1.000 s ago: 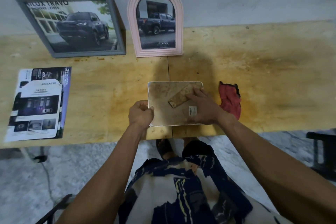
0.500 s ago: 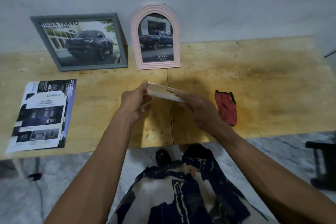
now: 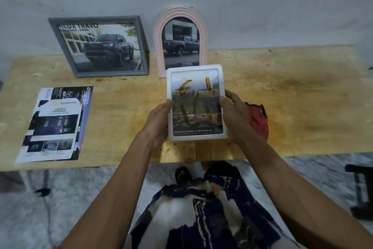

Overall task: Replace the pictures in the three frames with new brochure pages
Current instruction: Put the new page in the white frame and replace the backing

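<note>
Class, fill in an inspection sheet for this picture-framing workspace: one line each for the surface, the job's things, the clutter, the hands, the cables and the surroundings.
Surface: stained, yellowish plywood table with a seam down its middle.
Job's things: grey rectangular frame and pink arched frame lean on the wall, each showing a dark pickup picture; white rounded-corner frame, front facing the camera, held above the table with orange-brown streaks on its glass; cut brochure pages lie flat on the left.
Clutter: crumpled red cloth behind the right hand.
Hands: left hand and right hand grip the white frame's side edges.
Cables: nothing seen.
Surroundings: grey wall, marbled floor, dark furniture at right.
</note>
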A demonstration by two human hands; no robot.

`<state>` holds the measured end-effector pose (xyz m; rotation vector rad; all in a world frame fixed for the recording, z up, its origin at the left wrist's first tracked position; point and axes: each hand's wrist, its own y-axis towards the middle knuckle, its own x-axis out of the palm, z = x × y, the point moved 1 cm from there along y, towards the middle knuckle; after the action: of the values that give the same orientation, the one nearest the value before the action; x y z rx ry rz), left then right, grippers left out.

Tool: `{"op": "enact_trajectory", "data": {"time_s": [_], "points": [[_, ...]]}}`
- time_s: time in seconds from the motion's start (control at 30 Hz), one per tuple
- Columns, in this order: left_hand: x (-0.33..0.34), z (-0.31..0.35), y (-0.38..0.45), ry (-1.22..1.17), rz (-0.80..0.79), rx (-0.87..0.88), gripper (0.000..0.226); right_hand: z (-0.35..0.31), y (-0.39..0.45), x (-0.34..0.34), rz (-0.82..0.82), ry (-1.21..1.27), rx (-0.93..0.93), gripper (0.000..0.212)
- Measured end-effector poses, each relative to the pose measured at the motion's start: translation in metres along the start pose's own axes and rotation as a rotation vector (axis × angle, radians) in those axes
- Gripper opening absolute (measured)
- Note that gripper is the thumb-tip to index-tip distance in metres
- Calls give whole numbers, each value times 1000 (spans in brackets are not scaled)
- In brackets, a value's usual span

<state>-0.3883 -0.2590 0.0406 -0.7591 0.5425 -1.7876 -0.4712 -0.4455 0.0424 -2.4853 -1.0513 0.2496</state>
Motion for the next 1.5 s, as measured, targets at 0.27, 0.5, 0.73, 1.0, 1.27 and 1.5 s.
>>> {"op": "enact_trajectory", "data": {"time_s": [0.27, 0.5, 0.73, 1.0, 1.27, 1.5], "points": [[-4, -26, 12, 49, 94, -33, 29, 25, 7, -3, 2, -63, 173, 25], [-14, -53, 30, 345, 200, -95, 35, 54, 20, -8, -31, -385, 188, 18], [-7, -67, 58, 620, 342, -14, 27, 68, 26, -12, -46, -559, 143, 17], [3, -69, 56, 802, 365, 22, 27, 86, 34, -9, -78, -725, 91, 37], [5, -70, 59, 789, 401, 40, 37, 92, 39, -11, -97, -814, 50, 28], [6, -70, 57, 803, 401, 73, 44, 60, 45, -36, 293, -1183, -196, 45]]}}
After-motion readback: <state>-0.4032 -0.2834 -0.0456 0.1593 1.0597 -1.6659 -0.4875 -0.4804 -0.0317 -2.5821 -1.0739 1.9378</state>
